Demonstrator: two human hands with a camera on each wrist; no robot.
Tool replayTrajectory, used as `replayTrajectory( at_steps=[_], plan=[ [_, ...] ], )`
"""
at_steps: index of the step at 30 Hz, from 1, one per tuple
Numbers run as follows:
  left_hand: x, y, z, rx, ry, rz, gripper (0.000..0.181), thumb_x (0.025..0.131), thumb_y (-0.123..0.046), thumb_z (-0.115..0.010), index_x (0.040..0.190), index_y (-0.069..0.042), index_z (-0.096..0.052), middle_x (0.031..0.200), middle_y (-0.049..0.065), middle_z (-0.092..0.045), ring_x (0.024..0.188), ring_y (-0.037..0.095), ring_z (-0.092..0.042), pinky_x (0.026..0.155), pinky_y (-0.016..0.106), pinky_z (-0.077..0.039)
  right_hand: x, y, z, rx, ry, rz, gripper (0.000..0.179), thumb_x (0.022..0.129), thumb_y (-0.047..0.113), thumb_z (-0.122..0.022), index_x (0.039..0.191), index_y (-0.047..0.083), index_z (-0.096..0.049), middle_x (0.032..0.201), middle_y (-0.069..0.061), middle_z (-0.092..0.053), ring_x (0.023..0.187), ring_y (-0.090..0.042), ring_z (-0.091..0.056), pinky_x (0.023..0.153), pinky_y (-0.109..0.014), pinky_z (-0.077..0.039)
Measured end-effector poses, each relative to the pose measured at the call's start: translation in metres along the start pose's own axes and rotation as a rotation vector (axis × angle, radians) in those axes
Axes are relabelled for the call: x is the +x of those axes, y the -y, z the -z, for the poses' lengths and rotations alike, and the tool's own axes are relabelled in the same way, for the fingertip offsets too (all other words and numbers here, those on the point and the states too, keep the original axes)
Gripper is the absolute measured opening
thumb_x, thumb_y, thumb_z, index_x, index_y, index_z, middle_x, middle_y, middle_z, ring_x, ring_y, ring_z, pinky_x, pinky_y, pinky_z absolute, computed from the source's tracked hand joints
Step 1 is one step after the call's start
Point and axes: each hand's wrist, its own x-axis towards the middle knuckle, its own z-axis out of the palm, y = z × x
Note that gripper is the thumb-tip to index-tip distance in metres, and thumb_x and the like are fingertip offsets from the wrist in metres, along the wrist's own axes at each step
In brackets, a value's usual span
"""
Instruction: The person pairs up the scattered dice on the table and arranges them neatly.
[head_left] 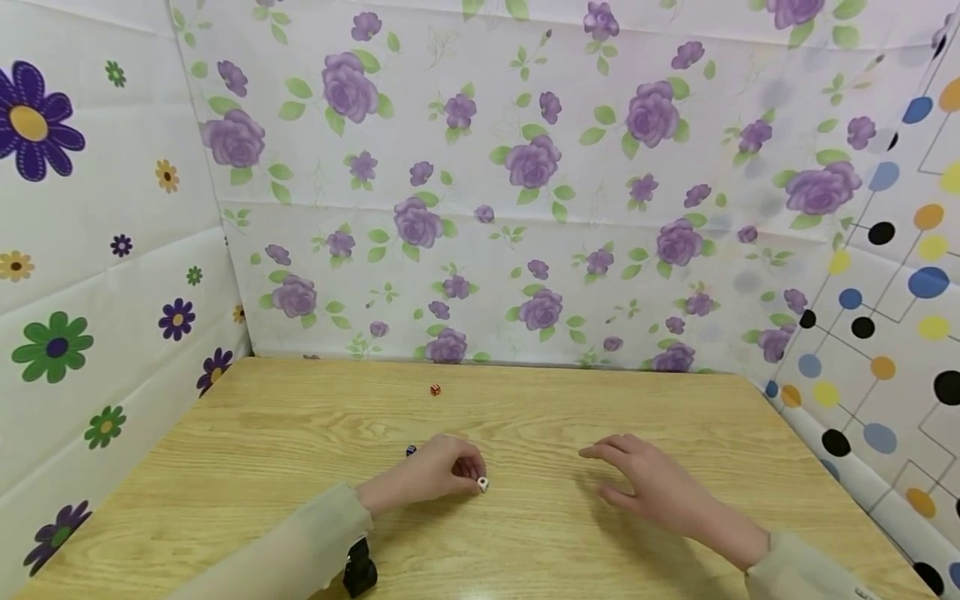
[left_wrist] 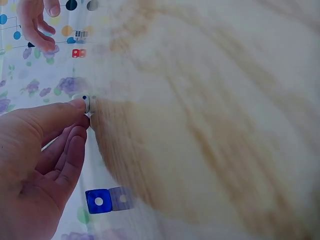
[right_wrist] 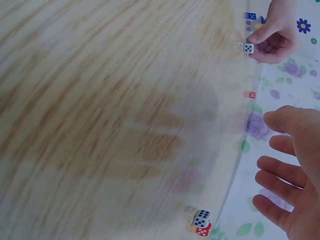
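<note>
Left hand (head_left: 441,468) has its fingers pinching a white die (head_left: 483,483) on the bench (head_left: 525,546), blue die (head_left: 411,451) left of that, red die (head_left: 435,389) toward the far side. Right hand (head_left: 651,482) is over on the right, fingers loosely spread.

- Tabletop (head_left: 540,542): wood-grained, smooth; glossy enough to give reflections.
- White die (head_left: 483,483): plastic-looking, smooth faces.
- Blue die (left_wrist: 91,201): plastic-looking, smooth, glossy.
- Rose-printed sheet (head_left: 480,158): thin, creased; cloth or plastic film, cannot tell which.
- Left sleeve (head_left: 281,546): cloth, matt, fairly smooth.
</note>
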Motion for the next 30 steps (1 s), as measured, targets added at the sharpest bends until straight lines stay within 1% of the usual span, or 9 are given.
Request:
replayTrajectory(
  at_steps=[5, 9, 12, 16, 20, 23, 26, 30],
  plan=[
    [-0.004, -0.003, -0.001, -0.001, -0.013, 0.014, 0.005, 0.086, -0.011, -0.076, 0.088, -0.013, -0.072, 0.082, -0.003, -0.07, 0.072, -0.001, -0.06, 0.067, 0.016, -0.052, 0.001, 0.003, 0.0, 0.03, 0.013, -0.007, 0.041, 0.089, 0.028, -0.073, 0.127, 0.016, -0.064, 0.12, 0.001, -0.067, 0.108, -0.019, -0.065, 0.087, -0.039, -0.057],
    [-0.006, -0.006, -0.003, 0.009, -0.032, 0.022, 0.004, 0.086, -0.012, -0.076, 0.088, -0.013, -0.072, 0.081, -0.004, -0.07, 0.071, -0.002, -0.059, 0.066, 0.016, -0.051, 0.001, 0.007, -0.001, 0.08, 0.011, -0.006, 0.04, 0.089, 0.025, -0.073, 0.127, 0.017, -0.064, 0.121, 0.001, -0.066, 0.11, -0.019, -0.065, 0.092, -0.045, -0.055],
    [-0.009, -0.008, -0.004, 0.019, -0.047, 0.021, 0.004, 0.086, -0.013, -0.076, 0.088, -0.012, -0.073, 0.081, -0.004, -0.07, 0.07, -0.003, -0.058, 0.065, 0.016, -0.051, 0.0, 0.01, -0.001, 0.116, 0.017, -0.009, 0.039, 0.089, 0.023, -0.073, 0.127, 0.018, -0.064, 0.123, 0.001, -0.066, 0.111, -0.021, -0.065, 0.092, -0.047, -0.054],
    [-0.014, -0.012, -0.006, 0.01, -0.049, 0.034, 0.004, 0.086, -0.014, -0.076, 0.089, -0.013, -0.074, 0.081, -0.005, -0.069, 0.069, -0.002, -0.058, 0.064, 0.017, -0.05, -0.002, 0.014, -0.002, 0.145, 0.035, -0.017, 0.038, 0.09, 0.023, -0.072, 0.127, 0.02, -0.063, 0.125, 0.0, -0.065, 0.112, -0.024, -0.064, 0.086, -0.043, -0.056],
    [-0.017, -0.015, -0.007, -0.021, -0.04, 0.075, 0.004, 0.086, -0.014, -0.076, 0.09, -0.014, -0.075, 0.081, -0.006, -0.069, 0.069, -0.001, -0.059, 0.064, 0.017, -0.051, -0.003, 0.018, -0.003, 0.166, 0.044, -0.013, 0.038, 0.09, 0.022, -0.072, 0.127, 0.019, -0.063, 0.126, 0.0, -0.064, 0.113, -0.024, -0.063, 0.087, -0.042, -0.056],
    [-0.019, -0.018, -0.01, -0.043, -0.037, 0.096, 0.004, 0.086, -0.013, -0.076, 0.09, -0.014, -0.075, 0.081, -0.006, -0.07, 0.069, -0.002, -0.059, 0.064, 0.017, -0.051, -0.002, 0.019, -0.004, 0.165, 0.039, -0.006, 0.037, 0.09, 0.021, -0.073, 0.126, 0.018, -0.064, 0.126, 0.001, -0.064, 0.114, -0.024, -0.062, 0.088, -0.042, -0.056],
    [-0.021, -0.021, -0.015, -0.058, -0.042, 0.086, 0.004, 0.085, -0.012, -0.077, 0.088, -0.012, -0.075, 0.079, -0.006, -0.07, 0.068, -0.003, -0.059, 0.064, 0.016, -0.051, -0.002, 0.021, -0.007, 0.159, 0.038, -0.004, 0.036, 0.09, 0.02, -0.073, 0.125, 0.019, -0.064, 0.125, 0.001, -0.064, 0.115, -0.023, -0.061, 0.09, -0.043, -0.055],
    [-0.026, -0.027, -0.022, -0.08, -0.055, 0.084, 0.005, 0.083, -0.012, -0.078, 0.087, -0.012, -0.075, 0.078, -0.007, -0.07, 0.067, -0.005, -0.058, 0.064, 0.015, -0.051, -0.001, 0.024, -0.009, 0.148, 0.033, -0.024, 0.038, 0.089, 0.021, -0.074, 0.125, 0.021, -0.064, 0.125, 0.003, -0.065, 0.117, -0.022, -0.061, 0.092, -0.044, -0.054]
  ],
)
